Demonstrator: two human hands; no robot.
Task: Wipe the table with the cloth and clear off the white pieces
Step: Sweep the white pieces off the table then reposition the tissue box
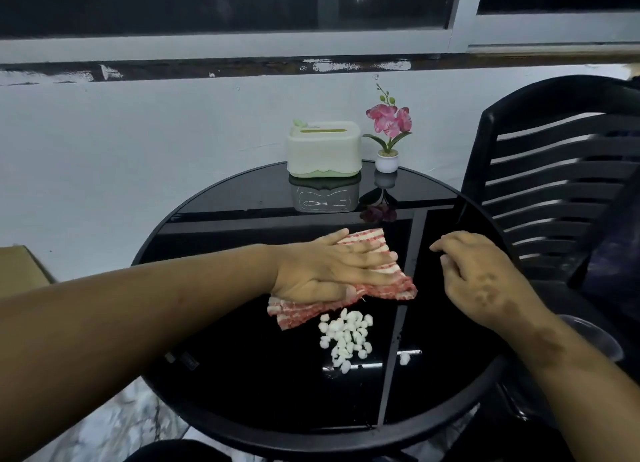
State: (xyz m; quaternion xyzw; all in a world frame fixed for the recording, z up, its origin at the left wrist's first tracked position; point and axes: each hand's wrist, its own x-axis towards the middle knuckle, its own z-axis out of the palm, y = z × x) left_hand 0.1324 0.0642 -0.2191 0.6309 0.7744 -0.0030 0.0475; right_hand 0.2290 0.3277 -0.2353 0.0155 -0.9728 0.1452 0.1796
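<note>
A round black glass table (242,392) fills the middle of the view. My left hand (329,269) lies flat, fingers spread, pressing a red-and-white striped cloth (381,290) onto the glass. Just in front of the cloth sits a heap of several small white pieces (346,337), with one stray white piece (404,358) to its right. My right hand (478,274) hovers to the right of the cloth, fingers loosely curled, holding nothing.
At the table's far edge stand a pale green tissue box (323,149) and a small white pot with a pink orchid (388,139). A black slatted plastic chair (554,184) stands close on the right. A clear bowl's rim (595,337) shows under my right forearm.
</note>
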